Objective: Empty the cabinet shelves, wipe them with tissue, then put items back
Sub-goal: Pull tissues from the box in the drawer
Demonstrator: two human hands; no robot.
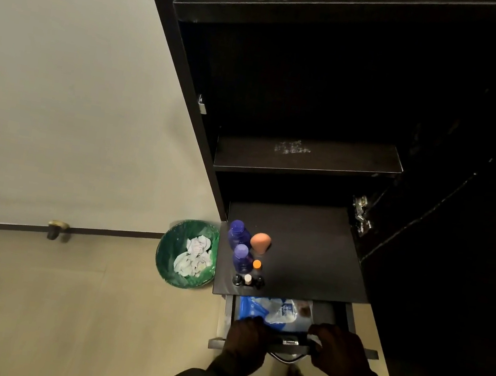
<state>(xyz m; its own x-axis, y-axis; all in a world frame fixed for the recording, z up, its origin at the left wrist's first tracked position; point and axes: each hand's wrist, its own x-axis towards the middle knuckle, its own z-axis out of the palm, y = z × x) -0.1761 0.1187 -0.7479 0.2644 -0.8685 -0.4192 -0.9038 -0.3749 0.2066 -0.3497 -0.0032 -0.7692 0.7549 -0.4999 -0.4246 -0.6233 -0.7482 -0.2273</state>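
At the lower left of the frame we are passing a door stopper [57, 227] on the baseboard, then a green bin [164, 256] standing just beside the cabinet [176, 56]. It is holding several crumpled tissues [193, 258], probably spent on wiping, and it is likely sitting there so they can be dropped in without stepping away.

Moving right to the lower centre, we are finding the put-aside items bunched at the left edge of the lowest dark shelf [311, 253], which leaves most of that board bare: two purple bottles [238, 235], one peach sponge [260, 242], one small bottle with an orange cap [257, 264], and three little bottles [247, 280] in a row at the front edge.

Below them, our left hand [245, 338] and right hand [337, 353] are both curling their fingers over the front edge of one open drawer [325, 315], gripping it; we cannot tell whether it is being pulled or pushed. Blue and clear plastic packets [272, 312] are lying inside.

Above, two more shelves, the middle shelf [309, 161] and top shelf [301, 4], are standing bare of items and showing whitish dusty patches, so we are judging the wiping unfinished.
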